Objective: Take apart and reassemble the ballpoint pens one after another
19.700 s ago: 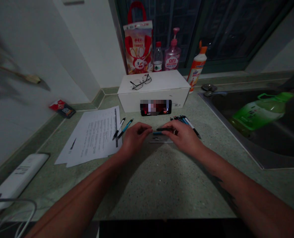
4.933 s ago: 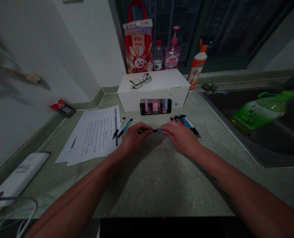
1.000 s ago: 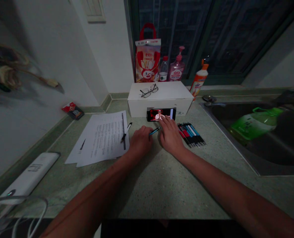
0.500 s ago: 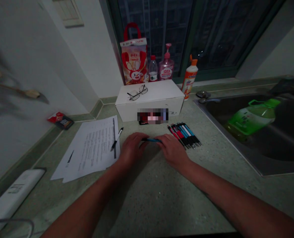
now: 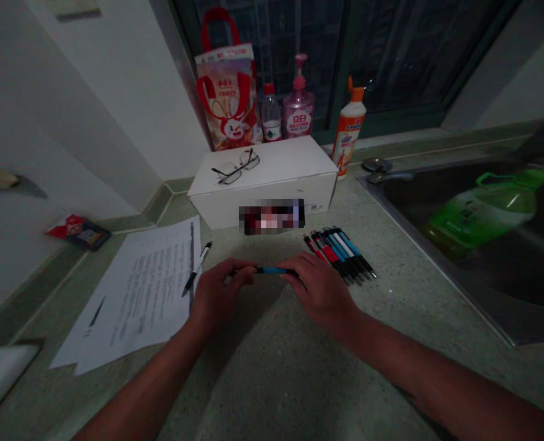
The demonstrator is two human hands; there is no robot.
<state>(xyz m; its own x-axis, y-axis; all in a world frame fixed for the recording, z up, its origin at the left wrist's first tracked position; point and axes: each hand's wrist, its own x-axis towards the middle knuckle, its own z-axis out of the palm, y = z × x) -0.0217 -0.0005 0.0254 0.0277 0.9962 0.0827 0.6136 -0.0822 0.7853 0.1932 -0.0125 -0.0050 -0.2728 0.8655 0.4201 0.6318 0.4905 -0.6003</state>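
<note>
A blue and black pen (image 5: 271, 270) lies level between my two hands, just over the countertop. My left hand (image 5: 221, 288) pinches one end of it between thumb and fingers. At the other end, my right hand (image 5: 320, 285) is closed on the pen, its fingertips partly hidden. Several pens (image 5: 340, 251) in red, blue, white and black lie side by side in a slanted row beyond my right hand. A white and black pen (image 5: 197, 269) rests at the right edge of printed paper sheets (image 5: 138, 294), to the left of my left hand.
A white box (image 5: 263, 177) with eyeglasses (image 5: 236, 167) on top stands at the back. Behind it are a red-handled bag (image 5: 228, 98), a small bottle (image 5: 271, 116) and a pink pump bottle (image 5: 299, 110). A sink (image 5: 437, 282) holding a green jug (image 5: 487, 208) is at right.
The view has shifted closer and turned slightly. My hands have drawn a little apart along the pen, showing more of its blue middle. Both still hold it.
</note>
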